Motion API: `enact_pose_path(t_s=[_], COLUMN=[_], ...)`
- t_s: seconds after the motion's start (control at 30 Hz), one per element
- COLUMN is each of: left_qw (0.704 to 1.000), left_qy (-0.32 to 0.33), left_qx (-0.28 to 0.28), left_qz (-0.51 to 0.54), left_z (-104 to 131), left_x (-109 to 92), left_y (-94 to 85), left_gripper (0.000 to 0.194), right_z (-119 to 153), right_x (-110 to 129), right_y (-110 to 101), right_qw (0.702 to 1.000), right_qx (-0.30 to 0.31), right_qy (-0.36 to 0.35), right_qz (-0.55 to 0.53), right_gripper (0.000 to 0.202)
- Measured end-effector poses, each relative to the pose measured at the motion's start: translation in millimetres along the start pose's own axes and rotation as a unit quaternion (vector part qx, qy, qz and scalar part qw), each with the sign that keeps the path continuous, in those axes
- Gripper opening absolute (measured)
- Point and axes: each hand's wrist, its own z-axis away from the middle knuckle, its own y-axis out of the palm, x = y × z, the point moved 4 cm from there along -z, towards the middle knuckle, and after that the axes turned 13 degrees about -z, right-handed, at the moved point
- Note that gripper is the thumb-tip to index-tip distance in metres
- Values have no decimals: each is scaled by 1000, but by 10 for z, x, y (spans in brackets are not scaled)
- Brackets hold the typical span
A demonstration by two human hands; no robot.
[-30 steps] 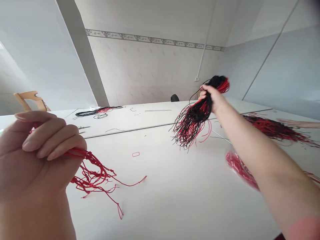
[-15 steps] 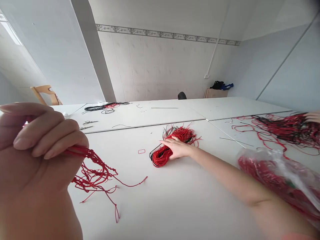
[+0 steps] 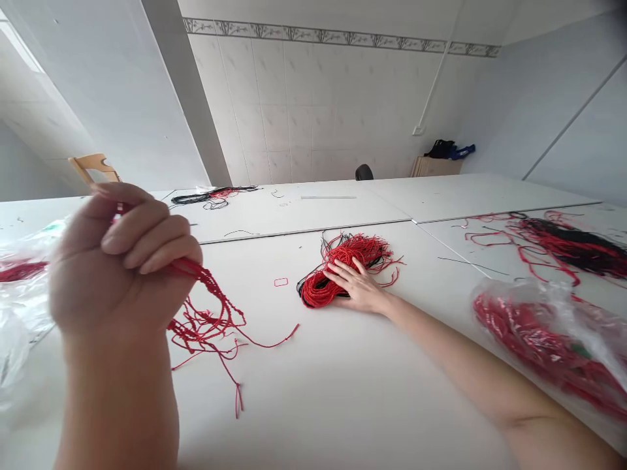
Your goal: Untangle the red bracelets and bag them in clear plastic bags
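Note:
My left hand (image 3: 132, 261) is raised, its fingers curled closed around several red knotted cords (image 3: 215, 294). Their braided lengths and thin ends hang or trail below the fist. My right hand (image 3: 360, 287) lies on a thick bundle of red and black cords (image 3: 321, 290) on the white table. Its fingers spread over the top, and the thumb rests low on the near side, partly hidden. Loose, frayed-looking ends fan out at the bundle's far end. A small red rectangular outline (image 3: 281, 282) lies left of the bundle.
A clear plastic bag of red cords (image 3: 543, 339) sits at right, another plastic bag (image 3: 24, 281) at left. Beyond are red and black cords (image 3: 578, 245), black cords (image 3: 210, 197) and a thin pale strip (image 3: 328, 197). A wooden chair (image 3: 93, 166) stands behind.
The view has shifted, showing more of my left hand and the left bag. My right hand's fingers are spread wider over the bundle. Another person's hand at far right has left view.

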Motion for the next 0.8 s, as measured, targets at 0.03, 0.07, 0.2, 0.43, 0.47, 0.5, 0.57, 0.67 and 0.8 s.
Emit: enact_pose_path(t_s=[0.03, 0.07, 0.2, 0.43, 0.47, 0.5, 0.57, 0.67, 0.8], left_qw=[1000, 1000, 994, 965, 955, 945, 928, 909, 896], left_qy=[10, 3, -70, -187, -201, -208, -207, -177, -142], left_qx=[2, -6, -62, 3, 13, 24, 47, 81, 122], left_qz=[-4, -9, -61, -185, -219, -251, -305, -368, -402], left_z=[-48, -96, -263, -391, -399, -406, -412, -408, -406], left_x=[47, 107, 368, 841, 894, 938, 995, 1016, 997], left_y=[40, 52, -63, -215, -239, -261, -296, -327, -339], left_gripper=[40, 39, 39, 64, 65, 64, 59, 53, 48], right_z=[-32, -60, -94, -60, -49, -34, -1, -3, -142], right_x=[-84, -166, -361, -3, 94, 194, 414, 789, 1226], right_y=[39, 56, 14, -368, -530, -710, -1079, -1495, -1587], right_qw=[1000, 1000, 999, 994, 983, 964, 910, 862, 875], right_qx=[-6, -11, -36, -90, -124, -158, -201, -189, -135], right_qy=[1, 6, 21, 21, 21, 22, 10, -29, -62], right_qz=[3, 4, -1, -58, -132, -213, -361, -470, -460], right_gripper=[80, 80, 80, 87, 81, 72, 53, 39, 33])
